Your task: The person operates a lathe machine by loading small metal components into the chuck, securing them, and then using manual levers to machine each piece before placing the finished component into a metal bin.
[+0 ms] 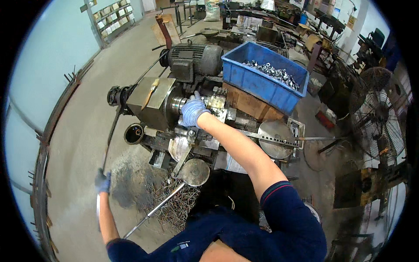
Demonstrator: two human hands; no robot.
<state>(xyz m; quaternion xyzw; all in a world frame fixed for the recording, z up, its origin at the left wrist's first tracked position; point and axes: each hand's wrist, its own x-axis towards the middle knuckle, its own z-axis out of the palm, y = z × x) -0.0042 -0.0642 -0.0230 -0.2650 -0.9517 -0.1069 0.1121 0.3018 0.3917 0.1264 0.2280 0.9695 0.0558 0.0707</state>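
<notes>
At lower left, the left hand (103, 181) grasps a long, thin, dark metal rod (111, 135) rising above it. Mid-frame, the right hand (194, 112) adjoins a round, silver metal chuck (176, 104); its grip I cannot tell.

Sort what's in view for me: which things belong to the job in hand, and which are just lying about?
Seems part of the job:
Lathe-like machine, with the right hand at it
Long rod, with the left hand at it

Seems just lying about:
Brush on the machine
Metal scraps on the floor
Large fan
Blue bin of metal parts, though possibly related
</notes>
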